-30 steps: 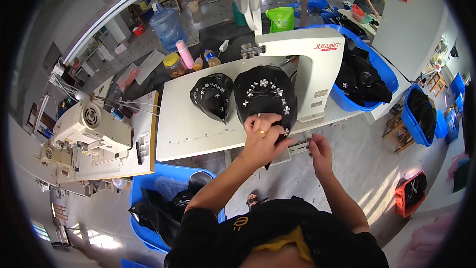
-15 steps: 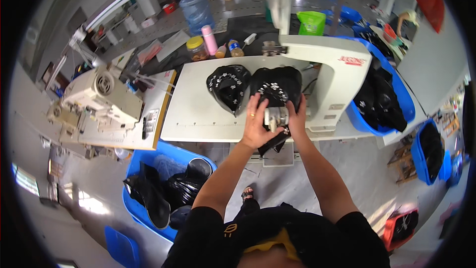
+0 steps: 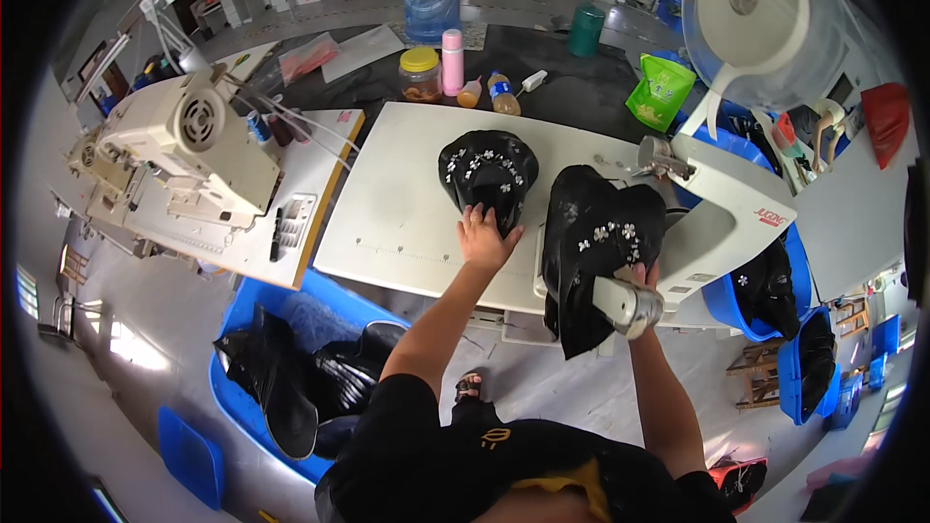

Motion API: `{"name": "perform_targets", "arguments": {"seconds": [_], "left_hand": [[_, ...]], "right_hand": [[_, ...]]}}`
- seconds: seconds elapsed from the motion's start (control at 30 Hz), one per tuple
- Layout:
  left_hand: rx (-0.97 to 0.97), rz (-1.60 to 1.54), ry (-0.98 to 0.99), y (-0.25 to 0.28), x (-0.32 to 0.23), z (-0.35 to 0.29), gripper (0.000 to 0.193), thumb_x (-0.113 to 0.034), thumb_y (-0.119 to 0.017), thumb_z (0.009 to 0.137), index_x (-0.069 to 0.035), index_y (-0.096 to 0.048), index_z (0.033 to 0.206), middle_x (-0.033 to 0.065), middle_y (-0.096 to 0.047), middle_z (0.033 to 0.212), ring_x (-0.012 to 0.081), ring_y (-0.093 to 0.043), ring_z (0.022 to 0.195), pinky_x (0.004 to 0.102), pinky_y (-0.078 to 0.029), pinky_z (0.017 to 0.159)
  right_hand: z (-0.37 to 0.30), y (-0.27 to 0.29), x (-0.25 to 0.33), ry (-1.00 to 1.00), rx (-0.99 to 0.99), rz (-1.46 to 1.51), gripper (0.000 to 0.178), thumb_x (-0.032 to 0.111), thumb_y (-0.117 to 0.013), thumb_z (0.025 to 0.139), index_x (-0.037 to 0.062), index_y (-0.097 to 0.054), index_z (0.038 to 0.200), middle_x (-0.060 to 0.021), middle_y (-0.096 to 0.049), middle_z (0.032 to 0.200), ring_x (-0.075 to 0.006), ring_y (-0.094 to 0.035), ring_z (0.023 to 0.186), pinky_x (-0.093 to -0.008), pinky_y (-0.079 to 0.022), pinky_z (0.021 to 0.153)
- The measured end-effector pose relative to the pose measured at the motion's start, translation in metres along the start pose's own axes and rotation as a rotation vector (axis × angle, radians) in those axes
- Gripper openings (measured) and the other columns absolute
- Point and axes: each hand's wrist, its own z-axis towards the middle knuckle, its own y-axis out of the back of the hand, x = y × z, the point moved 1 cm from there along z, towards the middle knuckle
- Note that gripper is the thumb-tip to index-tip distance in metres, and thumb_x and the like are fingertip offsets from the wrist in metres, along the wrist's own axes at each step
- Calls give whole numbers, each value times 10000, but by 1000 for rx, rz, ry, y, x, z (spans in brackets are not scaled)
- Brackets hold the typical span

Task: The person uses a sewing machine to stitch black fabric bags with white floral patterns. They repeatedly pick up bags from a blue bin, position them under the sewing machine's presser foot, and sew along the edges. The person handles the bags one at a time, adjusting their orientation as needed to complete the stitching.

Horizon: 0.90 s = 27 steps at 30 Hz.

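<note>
My left hand (image 3: 489, 242) rests at the pointed lower end of a black glossy bag-like piece (image 3: 489, 169) with white flower ornaments, lying on the white sewing table. Its fingers are stretched out and the thumb stands apart. A second black flowered piece (image 3: 591, 232) hangs at the machine's lower arm, its narrow end drooping over the table's front edge. My right hand (image 3: 647, 279) touches the right side of this second piece, partly hidden behind the metal end of the lower arm (image 3: 630, 305). How far its fingers close cannot be seen.
The white machine arm (image 3: 741, 199) rises at the right. Another sewing machine (image 3: 199, 150) stands at the left. Blue tubs (image 3: 228, 358) hold black pieces. Behind the table are a pink flask (image 3: 452, 63), a yellow-lidded jar (image 3: 420, 77) and a green pouch (image 3: 661, 92).
My left hand has left the piece at the machine and moved left onto the other flowered piece. My right hand stays by the machine. The view has swung, so the scene sits differently.
</note>
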Motion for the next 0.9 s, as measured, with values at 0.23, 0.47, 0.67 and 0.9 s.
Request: {"name": "perform_targets", "arguments": {"seconds": [0.23, 0.47, 0.67, 0.9], "left_hand": [[-25, 377, -302, -61, -4, 74, 673, -279, -576, 769, -116, -333, 1375, 168, -342, 1393, 318, -263, 1315, 500, -179, 1062], [238, 318, -72, -50, -29, 100, 564, -189, -438, 856, -144, -285, 1397, 142, -507, 1193, 221, -561, 1035, 375, -290, 942], [245, 58, -12, -10, 3, 54, 824, -319, -691, 640, -114, -304, 1339, 152, -645, 948, 273, -614, 946, 395, -347, 872], [98, -1197, 12, 134, -2, -25, 565, 34, -638, 744, -20, -389, 1249, 122, -604, 1057, 209, -590, 963, 309, -473, 868]], "right_hand": [[-6, 2, 5, -117, 30, -9, 501, 307, -500, 936, 116, -297, 1352, -82, -486, 1213, -186, -520, 1047, -322, -462, 866], [-7, 16, -4, -80, 15, -64, 515, 304, -509, 932, 90, -309, 1355, -90, -498, 1207, -181, -510, 1050, -318, -433, 891], [0, 10, -1, -84, 36, -149, 531, 275, -526, 919, 34, -318, 1343, -100, -485, 1227, -183, -487, 1075, -310, -395, 927], [-17, 31, 31, -174, -96, -333, 614, 375, -515, 912, 42, -288, 1375, -108, -508, 1171, -176, -506, 1010, -311, -426, 817]]}}
